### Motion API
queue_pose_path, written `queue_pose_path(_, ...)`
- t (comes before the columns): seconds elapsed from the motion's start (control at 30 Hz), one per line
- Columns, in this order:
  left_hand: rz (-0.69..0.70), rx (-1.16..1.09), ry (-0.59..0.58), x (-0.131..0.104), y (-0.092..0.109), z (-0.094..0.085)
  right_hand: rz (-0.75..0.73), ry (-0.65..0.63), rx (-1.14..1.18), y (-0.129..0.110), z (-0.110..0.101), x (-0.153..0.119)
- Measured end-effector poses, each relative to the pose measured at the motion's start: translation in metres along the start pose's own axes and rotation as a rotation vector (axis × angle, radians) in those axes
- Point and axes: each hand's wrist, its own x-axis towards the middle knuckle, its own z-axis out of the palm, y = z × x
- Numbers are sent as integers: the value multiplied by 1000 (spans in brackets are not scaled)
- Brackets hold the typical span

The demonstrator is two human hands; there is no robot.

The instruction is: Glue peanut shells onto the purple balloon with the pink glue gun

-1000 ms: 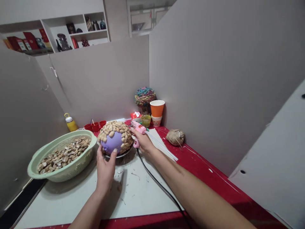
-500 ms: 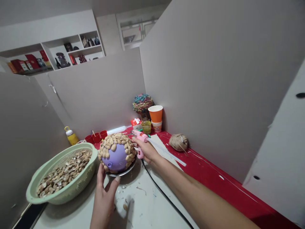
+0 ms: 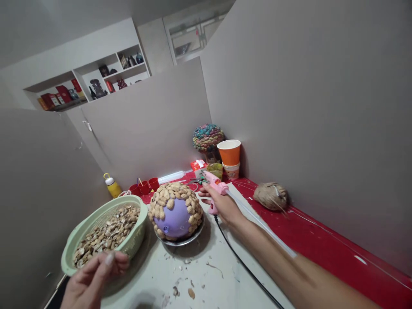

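A purple balloon (image 3: 177, 219), partly covered with peanut shells, rests in a shallow metal dish (image 3: 185, 241) on the table. My right hand (image 3: 222, 201) grips a pink glue gun (image 3: 216, 183) just right of the balloon; a long clear glue stick (image 3: 260, 223) sticks out behind it. My left hand (image 3: 96, 277) is over the near edge of the green basket (image 3: 69, 257), apart from the balloon, with thumb and fingers pinched together. Whatever it may hold is hidden. Shells (image 3: 107, 231) fill much of the basket.
Behind stand red cups (image 3: 144, 187), a yellow bottle (image 3: 112, 187), a multicoloured braided ball (image 3: 208, 136) and an orange paper cup (image 3: 229, 153). Twine (image 3: 271, 196) lies at the right. A black cord (image 3: 246, 268) crosses the table, near loose shell bits (image 3: 191, 293).
My left hand has let go of the balloon and dish and moved left and nearer, to the basket. The glue gun in my right hand has moved slightly away from the balloon. The view has shifted.
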Motion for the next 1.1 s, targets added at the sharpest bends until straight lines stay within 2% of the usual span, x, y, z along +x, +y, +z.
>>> queue_pose_path(0.1,99,45,37,26,10,-16,-28,-6,51,-5,3,-6)
queue_pose_path(0.2,76,40,-17,49,20,-20,-29,0,85,-9,6,-8)
queue_pose_path(0.4,19,58,-85,65,32,-27,-11,16,61,-10,0,-4)
queue_pose_path(0.67,44,109,-98,80,16,-46,44,45,56,-7,-18,-10)
queue_pose_path(0.8,136,360,-218,95,9,-41,98,24,33,-10,-16,-15)
queue_pose_path(0.97,188,573,-300,127,1,-29,130,-12,-35,-8,-19,-17)
queue_pose_path(1.1,129,761,-266,159,-5,-37,150,-37,-90,-4,-23,-15)
